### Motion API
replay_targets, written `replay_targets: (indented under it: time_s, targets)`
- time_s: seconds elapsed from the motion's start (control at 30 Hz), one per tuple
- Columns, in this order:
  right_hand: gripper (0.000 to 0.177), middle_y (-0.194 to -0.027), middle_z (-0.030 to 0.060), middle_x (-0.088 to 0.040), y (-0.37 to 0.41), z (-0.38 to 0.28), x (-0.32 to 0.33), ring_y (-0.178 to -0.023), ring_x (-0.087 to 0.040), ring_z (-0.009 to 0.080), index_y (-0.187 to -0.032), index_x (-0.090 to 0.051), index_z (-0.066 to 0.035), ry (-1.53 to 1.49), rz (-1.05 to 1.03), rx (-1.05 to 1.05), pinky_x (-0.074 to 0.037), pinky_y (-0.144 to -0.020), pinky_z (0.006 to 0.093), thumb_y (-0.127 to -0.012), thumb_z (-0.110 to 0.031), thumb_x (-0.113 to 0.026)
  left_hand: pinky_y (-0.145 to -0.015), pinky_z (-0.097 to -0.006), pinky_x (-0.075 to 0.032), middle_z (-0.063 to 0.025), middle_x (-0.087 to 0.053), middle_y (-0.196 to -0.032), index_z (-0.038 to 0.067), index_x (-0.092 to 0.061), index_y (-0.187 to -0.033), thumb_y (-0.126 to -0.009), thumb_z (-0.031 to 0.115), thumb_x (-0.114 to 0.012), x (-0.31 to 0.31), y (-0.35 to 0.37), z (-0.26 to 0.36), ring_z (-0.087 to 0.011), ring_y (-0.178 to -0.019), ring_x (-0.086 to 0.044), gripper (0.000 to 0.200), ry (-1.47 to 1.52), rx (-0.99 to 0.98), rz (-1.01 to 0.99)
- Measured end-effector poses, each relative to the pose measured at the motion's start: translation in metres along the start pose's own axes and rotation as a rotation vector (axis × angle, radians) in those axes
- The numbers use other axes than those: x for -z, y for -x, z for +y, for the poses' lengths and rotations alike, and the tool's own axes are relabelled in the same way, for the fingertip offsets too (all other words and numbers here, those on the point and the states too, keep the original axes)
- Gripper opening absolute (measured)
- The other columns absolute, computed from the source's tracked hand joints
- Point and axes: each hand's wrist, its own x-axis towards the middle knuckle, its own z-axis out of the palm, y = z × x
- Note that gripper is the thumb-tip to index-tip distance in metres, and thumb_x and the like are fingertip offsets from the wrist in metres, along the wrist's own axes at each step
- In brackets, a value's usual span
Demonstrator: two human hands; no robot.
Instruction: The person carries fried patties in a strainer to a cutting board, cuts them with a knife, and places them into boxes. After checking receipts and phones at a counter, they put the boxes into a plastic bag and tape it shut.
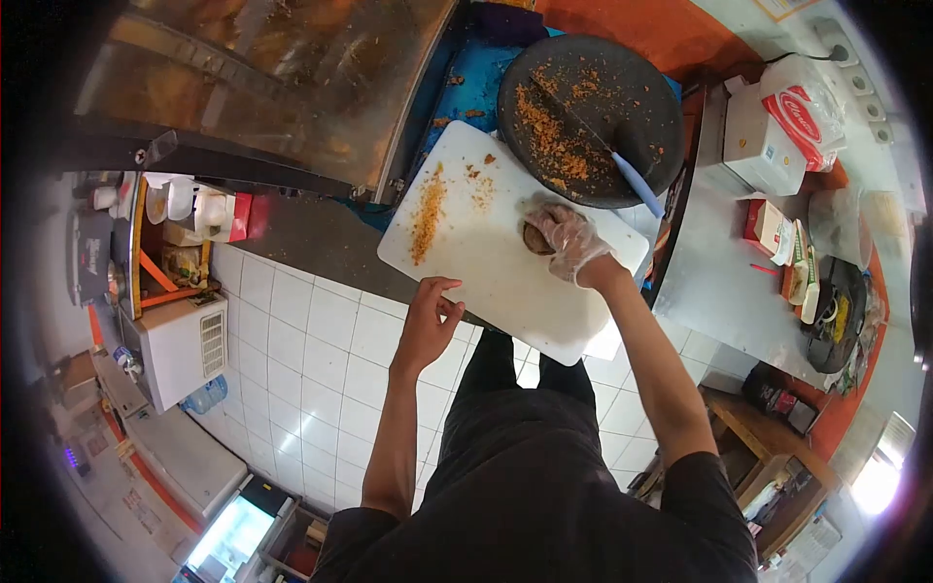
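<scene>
My right hand, in a clear plastic glove, presses down over a brown roundish piece on the white cutting board. Its fingers cover much of that piece, and I cannot tell what kind of thing it is. My left hand is bare and holds nothing, fingers loosely bent and apart at the board's near edge. Orange-brown crumbs lie in a streak on the board's left part. Behind the board sits a wide dark stone mortar strewn with similar crumbs. A knife with a blue handle rests across it.
A glass-fronted display case stands at the upper left. On the steel counter to the right are a white box, a plastic-wrapped pack and a black bag. White tiles cover the floor.
</scene>
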Motion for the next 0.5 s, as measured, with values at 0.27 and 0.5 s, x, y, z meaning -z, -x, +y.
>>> replay_targets:
  time_s: [0.27, 0.5]
  targets:
    - [0.062, -0.135, 0.0136, -0.048, 0.012, -0.027, 0.004, -0.130, -0.042, 0.0320, -0.139, -0.048, -0.015, 0.247, -0.156, 0.267, -0.031, -0.112, 0.0386, -0.078, -0.014, -0.061, -0.064, -0.0249, -0.048, -0.0084, -0.054, -0.117, 0.006, -0.056, -0.119, -0.089, 0.002, -0.063, 0.003, -0.005, -0.001, -0.0125, -0.077, -0.060, 0.031, 0.047, -0.046, -0.042]
    - [0.034, -0.105, 0.0151, -0.063, 0.023, 0.028, 0.083, -0.105, -0.058, 0.0329, -0.116, -0.059, -0.009, 0.263, 0.551, -0.372, -0.051, -0.087, 0.0435, -0.083, -0.007, -0.053, -0.058, -0.0250, -0.049, -0.0100, -0.053, -0.117, 0.006, -0.055, -0.121, -0.089, 0.005, -0.064, -0.005, -0.021, 0.006, -0.0141, -0.076, -0.060, 0.033, 0.047, -0.116, -0.057]
